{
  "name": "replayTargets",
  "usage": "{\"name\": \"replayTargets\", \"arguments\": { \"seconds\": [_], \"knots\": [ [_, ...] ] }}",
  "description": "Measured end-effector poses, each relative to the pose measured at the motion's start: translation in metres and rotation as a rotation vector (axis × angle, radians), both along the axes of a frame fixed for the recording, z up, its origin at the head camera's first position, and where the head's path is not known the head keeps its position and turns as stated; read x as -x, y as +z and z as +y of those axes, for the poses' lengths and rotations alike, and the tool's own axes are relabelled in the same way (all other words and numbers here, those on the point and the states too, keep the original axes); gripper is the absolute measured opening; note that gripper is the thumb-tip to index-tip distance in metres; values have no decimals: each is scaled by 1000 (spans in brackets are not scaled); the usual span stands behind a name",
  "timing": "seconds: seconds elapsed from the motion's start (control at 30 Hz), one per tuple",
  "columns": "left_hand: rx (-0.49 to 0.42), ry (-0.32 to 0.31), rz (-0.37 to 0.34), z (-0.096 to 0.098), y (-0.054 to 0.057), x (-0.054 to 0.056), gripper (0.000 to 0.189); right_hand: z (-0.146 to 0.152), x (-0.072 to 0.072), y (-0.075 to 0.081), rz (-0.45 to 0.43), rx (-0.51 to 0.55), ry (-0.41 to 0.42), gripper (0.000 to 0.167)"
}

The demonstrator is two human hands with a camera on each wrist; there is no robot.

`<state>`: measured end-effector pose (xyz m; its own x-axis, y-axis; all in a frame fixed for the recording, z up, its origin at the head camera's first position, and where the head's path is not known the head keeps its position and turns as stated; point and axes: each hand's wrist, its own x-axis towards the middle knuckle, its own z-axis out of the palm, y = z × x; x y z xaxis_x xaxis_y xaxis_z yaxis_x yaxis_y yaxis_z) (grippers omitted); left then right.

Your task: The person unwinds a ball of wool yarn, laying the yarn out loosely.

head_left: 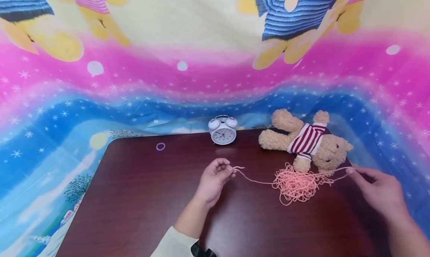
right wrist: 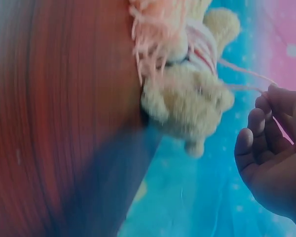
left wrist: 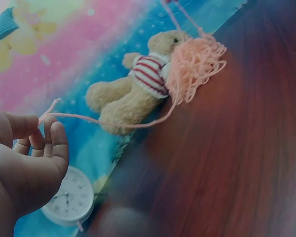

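Note:
A tangled heap of peach-pink yarn [head_left: 297,184] lies on the right part of the table, against a teddy bear [head_left: 330,150] in a striped shirt. My left hand [head_left: 215,178] pinches the yarn near a loose end, left of the heap, and a slack strand runs from it back to the pile. On the far right my right hand [head_left: 381,191] pinches a loop of the same yarn, pulled out past the bear's head. In the right wrist view two strands lead from the bear to the thumb and forefinger of the right hand [right wrist: 274,143].
A white twin-bell alarm clock [head_left: 223,130] stands at the back edge of the dark wooden table [head_left: 147,197]. Left of it lies a small purple ring [head_left: 161,146]. A printed cloth [head_left: 188,89] hangs behind and around the table.

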<state>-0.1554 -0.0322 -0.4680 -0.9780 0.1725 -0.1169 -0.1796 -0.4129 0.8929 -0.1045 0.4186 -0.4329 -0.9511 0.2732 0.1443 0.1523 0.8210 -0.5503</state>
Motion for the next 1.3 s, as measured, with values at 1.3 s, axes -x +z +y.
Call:
{"name": "replayTargets", "arguments": {
  "seconds": [1.3],
  "knots": [
    [139,-169,-62,90,-55,-1,22,-119,13,-41,127,8,426,34]
  ]
}}
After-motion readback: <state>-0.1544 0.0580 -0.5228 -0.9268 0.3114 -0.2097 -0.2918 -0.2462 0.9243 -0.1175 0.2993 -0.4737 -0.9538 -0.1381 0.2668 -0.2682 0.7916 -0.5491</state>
